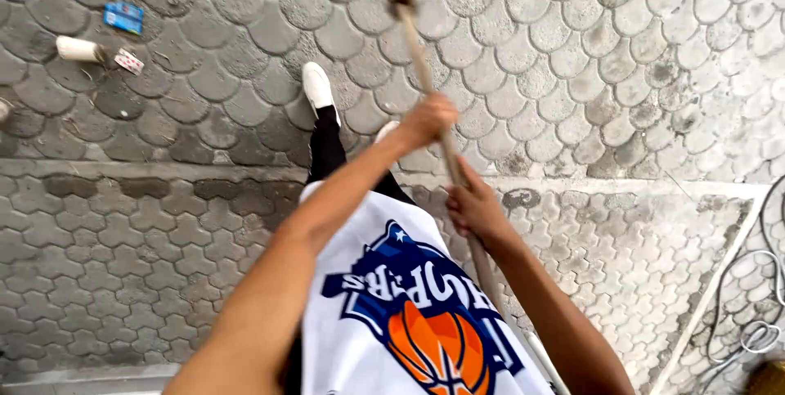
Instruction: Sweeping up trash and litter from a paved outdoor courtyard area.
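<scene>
Fingers of both hands wrap shut around a long wooden pole [425, 76]: left hand [427, 119] higher up, right hand [474, 208] lower, close beneath it. Pole slants from the top edge down across the body; its upper end is cut off by the frame, its lower end hidden behind the right forearm. White jersey [368, 313] with blue-and-orange ball emblem fills the foreground. One white shoe [317, 86] on grey paving stones [572, 51]; the other mostly hidden behind the left arm. Litter at upper left: paper cup [79, 49], blue wrapper [123, 16]. Grey cable [756, 313] coils at right edge.
</scene>
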